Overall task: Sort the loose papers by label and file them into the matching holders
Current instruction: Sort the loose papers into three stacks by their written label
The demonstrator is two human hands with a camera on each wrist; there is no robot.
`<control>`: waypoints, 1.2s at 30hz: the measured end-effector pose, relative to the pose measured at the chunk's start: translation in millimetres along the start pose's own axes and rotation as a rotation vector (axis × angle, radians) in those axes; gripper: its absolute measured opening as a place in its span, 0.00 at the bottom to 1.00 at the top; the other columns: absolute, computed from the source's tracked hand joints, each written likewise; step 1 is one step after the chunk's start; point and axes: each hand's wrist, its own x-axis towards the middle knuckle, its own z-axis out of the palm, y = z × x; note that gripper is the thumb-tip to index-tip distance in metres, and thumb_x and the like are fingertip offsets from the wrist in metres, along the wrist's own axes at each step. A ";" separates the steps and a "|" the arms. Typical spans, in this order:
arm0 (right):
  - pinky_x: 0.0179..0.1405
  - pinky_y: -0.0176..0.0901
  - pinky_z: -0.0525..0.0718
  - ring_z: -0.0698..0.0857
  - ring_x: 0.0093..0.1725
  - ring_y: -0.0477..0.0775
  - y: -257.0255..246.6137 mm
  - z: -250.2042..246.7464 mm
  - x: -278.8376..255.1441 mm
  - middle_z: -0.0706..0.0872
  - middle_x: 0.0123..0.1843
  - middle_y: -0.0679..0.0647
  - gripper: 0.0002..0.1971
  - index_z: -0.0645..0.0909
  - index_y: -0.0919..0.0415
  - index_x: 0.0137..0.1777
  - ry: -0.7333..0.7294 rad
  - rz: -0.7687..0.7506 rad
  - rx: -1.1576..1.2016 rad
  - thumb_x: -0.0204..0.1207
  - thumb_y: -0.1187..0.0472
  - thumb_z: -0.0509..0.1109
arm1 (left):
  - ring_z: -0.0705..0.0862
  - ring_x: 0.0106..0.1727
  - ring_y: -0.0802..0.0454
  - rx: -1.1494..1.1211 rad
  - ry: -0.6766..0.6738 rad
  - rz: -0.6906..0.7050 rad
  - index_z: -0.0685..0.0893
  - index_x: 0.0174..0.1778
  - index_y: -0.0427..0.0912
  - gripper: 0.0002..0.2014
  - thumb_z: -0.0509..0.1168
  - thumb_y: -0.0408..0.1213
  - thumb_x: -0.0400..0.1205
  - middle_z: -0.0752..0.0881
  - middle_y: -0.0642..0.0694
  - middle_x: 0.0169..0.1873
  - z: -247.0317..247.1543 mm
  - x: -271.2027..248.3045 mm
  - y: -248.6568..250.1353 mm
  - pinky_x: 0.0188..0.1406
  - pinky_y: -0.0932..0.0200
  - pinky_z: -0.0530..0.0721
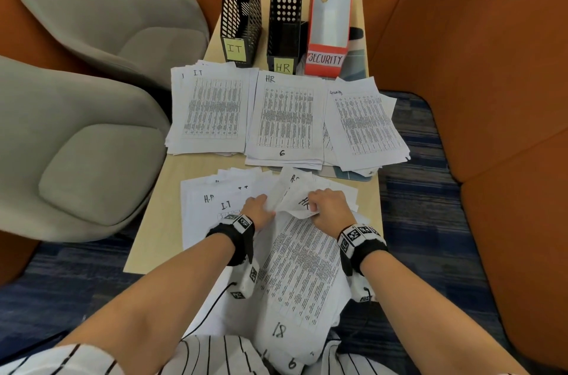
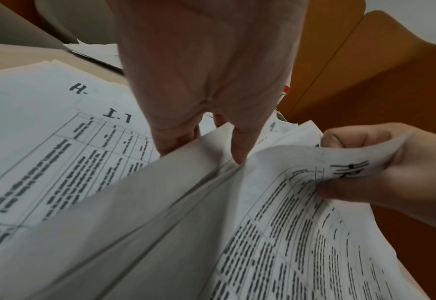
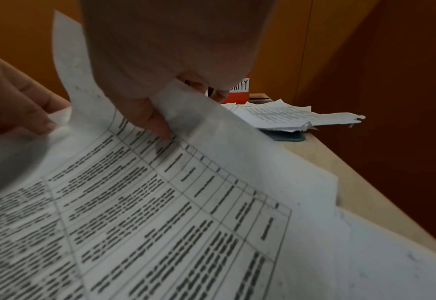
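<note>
Three labelled holders stand at the table's far end: black mesh IT, black HR, red-and-white SECURITY. In front lie sorted piles marked IT, HR and Security. Loose mixed papers spread near me. My right hand pinches the curled top of a sheet marked HR, which hangs down to my lap. My left hand holds the raised edges of a few sheets beside it, fingers on both sides of them.
The narrow wooden table is hemmed by two grey chairs on the left and an orange booth wall on the right. A dark flat pad lies under the Security pile. More numbered sheets rest on my lap.
</note>
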 end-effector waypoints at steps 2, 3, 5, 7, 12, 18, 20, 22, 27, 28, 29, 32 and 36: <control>0.53 0.45 0.66 0.78 0.45 0.54 -2.4 -3.4 1.1 0.81 0.40 0.48 0.10 0.72 0.52 0.35 -0.028 -0.013 0.027 0.64 0.65 0.70 | 0.81 0.61 0.38 0.004 -0.018 0.019 0.77 0.64 0.36 0.18 0.65 0.38 0.80 0.82 0.35 0.61 -0.7 0.8 2.2 0.57 0.54 0.77; 0.57 0.47 0.70 0.79 0.44 0.55 -4.9 -5.2 0.3 0.82 0.39 0.49 0.11 0.71 0.52 0.34 -0.031 -0.045 0.047 0.63 0.67 0.69 | 0.81 0.61 0.38 0.003 -0.012 0.022 0.78 0.62 0.36 0.17 0.65 0.38 0.79 0.83 0.36 0.61 -0.7 1.4 2.4 0.57 0.55 0.77; 0.58 0.50 0.76 0.81 0.41 0.57 -11.5 -5.9 -4.9 0.83 0.36 0.52 0.12 0.71 0.52 0.34 -0.055 -0.137 0.063 0.61 0.70 0.67 | 0.81 0.61 0.38 -0.011 0.027 0.002 0.80 0.59 0.35 0.15 0.64 0.38 0.80 0.83 0.36 0.60 -2.0 1.4 -0.7 0.54 0.55 0.76; 0.60 0.48 0.75 0.81 0.45 0.56 -20.2 -1.1 -15.3 0.84 0.38 0.51 0.11 0.75 0.53 0.38 -0.089 -0.252 0.013 0.63 0.71 0.67 | 0.81 0.59 0.36 -0.059 0.097 -0.042 0.79 0.56 0.34 0.12 0.62 0.35 0.80 0.84 0.35 0.57 -4.6 1.1 -6.0 0.50 0.56 0.74; 0.64 0.48 0.73 0.81 0.53 0.56 -26.1 6.5 -29.3 0.85 0.53 0.52 0.24 0.75 0.52 0.64 -0.139 -0.304 0.025 0.69 0.72 0.64 | 0.80 0.48 0.45 -0.341 0.178 -0.066 0.73 0.59 0.40 0.16 0.64 0.28 0.77 0.81 0.43 0.50 -8.0 -7.8 -21.5 0.47 0.58 0.74; 0.37 0.44 0.83 0.86 0.43 0.57 -15.0 -10.1 3.4 0.85 0.50 0.54 0.40 0.51 0.52 0.84 0.108 0.257 0.614 0.76 0.69 0.65 | 0.78 0.38 0.50 -0.480 -0.007 0.111 0.80 0.56 0.43 0.15 0.59 0.22 0.78 0.82 0.45 0.41 -6.7 -24.4 -15.2 0.34 0.62 0.75; 0.41 0.42 0.80 0.85 0.51 0.60 -10.0 -22.0 18.7 0.84 0.51 0.52 0.26 0.74 0.57 0.72 -0.036 0.296 0.502 0.72 0.63 0.69 | 0.78 0.40 0.49 -0.585 -0.050 0.100 0.82 0.51 0.41 0.13 0.58 0.23 0.79 0.81 0.43 0.40 -6.8 -31.2 -8.9 0.37 0.62 0.76; 0.53 0.48 0.76 0.78 0.58 0.58 -7.4 -31.2 27.3 0.77 0.51 0.53 0.16 0.82 0.57 0.55 -0.059 0.280 0.198 0.69 0.54 0.72 | 0.77 0.59 0.49 -0.789 -0.060 0.039 0.78 0.67 0.41 0.15 0.60 0.34 0.83 0.79 0.47 0.56 -10.4 -38.7 -4.4 0.58 0.56 0.76; 0.54 0.50 0.75 0.80 0.54 0.59 -9.9 -58.5 38.5 0.80 0.54 0.58 0.15 0.82 0.64 0.52 -0.081 0.210 0.395 0.72 0.53 0.74 | 0.82 0.56 0.53 -0.304 -0.173 0.142 0.74 0.69 0.46 0.28 0.70 0.54 0.75 0.83 0.53 0.56 -14.0 -41.2 -15.8 0.58 0.57 0.79; 0.51 0.49 0.76 0.81 0.52 0.58 -13.0 -62.0 39.7 0.82 0.51 0.56 0.13 0.81 0.63 0.48 -0.057 0.214 0.585 0.73 0.54 0.74 | 0.83 0.51 0.50 -0.211 -0.126 0.127 0.77 0.67 0.43 0.26 0.72 0.50 0.75 0.84 0.49 0.52 -12.1 -36.0 -21.8 0.53 0.56 0.81; 0.54 0.49 0.77 0.81 0.54 0.56 -16.2 -63.3 40.4 0.82 0.53 0.54 0.12 0.79 0.57 0.47 0.036 0.234 0.678 0.72 0.52 0.75 | 0.84 0.49 0.47 -0.253 -0.055 0.086 0.79 0.64 0.39 0.24 0.72 0.46 0.75 0.85 0.45 0.50 -12.6 -32.5 -25.8 0.52 0.55 0.82; 0.76 0.58 0.67 0.68 0.75 0.55 -10.0 -62.3 39.4 0.72 0.73 0.54 0.32 0.73 0.49 0.66 0.412 0.411 0.548 0.64 0.41 0.79 | 0.86 0.58 0.40 -0.718 0.035 -0.026 0.82 0.64 0.37 0.26 0.75 0.42 0.71 0.88 0.39 0.55 -32.2 -28.5 -29.4 0.64 0.45 0.81; 0.81 0.57 0.64 0.65 0.81 0.54 -0.8 -55.9 28.0 0.68 0.80 0.52 0.58 0.57 0.56 0.82 0.132 0.524 1.121 0.57 0.35 0.82 | 0.88 0.57 0.42 -0.995 -0.144 -0.014 0.82 0.64 0.39 0.26 0.76 0.41 0.70 0.89 0.40 0.55 -62.7 -27.7 -19.9 0.64 0.46 0.82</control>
